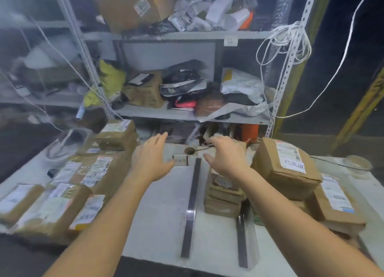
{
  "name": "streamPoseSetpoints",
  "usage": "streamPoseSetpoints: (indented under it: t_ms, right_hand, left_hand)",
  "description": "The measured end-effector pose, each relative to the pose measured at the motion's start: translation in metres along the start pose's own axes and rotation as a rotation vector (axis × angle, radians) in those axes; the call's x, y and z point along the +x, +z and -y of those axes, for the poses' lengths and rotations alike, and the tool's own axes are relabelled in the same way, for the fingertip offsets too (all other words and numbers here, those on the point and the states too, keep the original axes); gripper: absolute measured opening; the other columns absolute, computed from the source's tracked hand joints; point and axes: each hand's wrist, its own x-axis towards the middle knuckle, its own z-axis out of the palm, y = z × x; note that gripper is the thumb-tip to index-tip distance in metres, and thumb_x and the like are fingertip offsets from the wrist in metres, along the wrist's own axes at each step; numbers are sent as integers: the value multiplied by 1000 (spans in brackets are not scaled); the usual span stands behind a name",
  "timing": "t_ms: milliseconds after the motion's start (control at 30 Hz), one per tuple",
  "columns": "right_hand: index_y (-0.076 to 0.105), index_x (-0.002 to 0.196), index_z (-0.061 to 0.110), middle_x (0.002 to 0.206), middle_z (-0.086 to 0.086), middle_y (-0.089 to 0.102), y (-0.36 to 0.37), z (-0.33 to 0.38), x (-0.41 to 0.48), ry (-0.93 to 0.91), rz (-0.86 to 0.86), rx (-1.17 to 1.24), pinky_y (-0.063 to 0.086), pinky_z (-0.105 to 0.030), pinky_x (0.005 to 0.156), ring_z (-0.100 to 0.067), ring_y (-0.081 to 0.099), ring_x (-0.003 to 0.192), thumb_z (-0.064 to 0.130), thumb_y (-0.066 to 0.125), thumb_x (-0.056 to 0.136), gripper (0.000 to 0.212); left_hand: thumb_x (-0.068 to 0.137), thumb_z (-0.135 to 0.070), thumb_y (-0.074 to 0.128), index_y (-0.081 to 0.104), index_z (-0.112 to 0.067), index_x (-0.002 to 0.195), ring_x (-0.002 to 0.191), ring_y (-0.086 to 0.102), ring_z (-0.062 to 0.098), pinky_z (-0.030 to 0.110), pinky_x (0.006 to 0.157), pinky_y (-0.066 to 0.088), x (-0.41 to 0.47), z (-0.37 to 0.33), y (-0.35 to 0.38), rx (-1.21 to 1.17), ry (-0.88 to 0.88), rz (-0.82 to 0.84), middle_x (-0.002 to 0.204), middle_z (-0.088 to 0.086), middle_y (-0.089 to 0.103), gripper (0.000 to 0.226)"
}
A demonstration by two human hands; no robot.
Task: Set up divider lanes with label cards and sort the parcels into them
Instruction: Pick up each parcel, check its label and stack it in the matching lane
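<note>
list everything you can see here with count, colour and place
table: one, white, foreground
divider strips: two, dark grey, lying lengthwise on the table, one at centre and one to its right
label card: one, white with dark edging, at the far end of the table left of the centre strip
left parcels: several, brown with white labels, piled on the table's left side
small parcel stack: one stack, brown, between the two strips
right parcels: at least three, brown with white labels, piled on the table's right side
shelf rack: one, grey, behind the table, loaded with mixed bags and boxes
white cord: one tangle, hanging on the rack's right upright
left hand: open, beside the label card
right hand: open, above the small parcel stack
</note>
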Motion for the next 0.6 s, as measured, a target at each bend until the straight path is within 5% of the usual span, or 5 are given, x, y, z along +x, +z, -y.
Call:
streamPoseSetpoints:
  t_ms: [267,600]
  right_hand:
    - [56,133,24,128,1,60,47,132,29,20,94,-32,50,-37,88,-22,54,119,37,59,90,45]
    - [50,142,25,141,3,55,107,208,104,-50,133,-106,52,-41,94,-20,50,128,38,58,94,50]
  left_hand:
    - [85,-57,62,27,-26,153,133,47,25,45,103,45,-14,158,-38,31,-94,99,152,1,43,83]
    - [88,-55,57,38,-25,146,123,55,25,40,93,47,29,278,-34,141,-169,171,137,2,57,68]
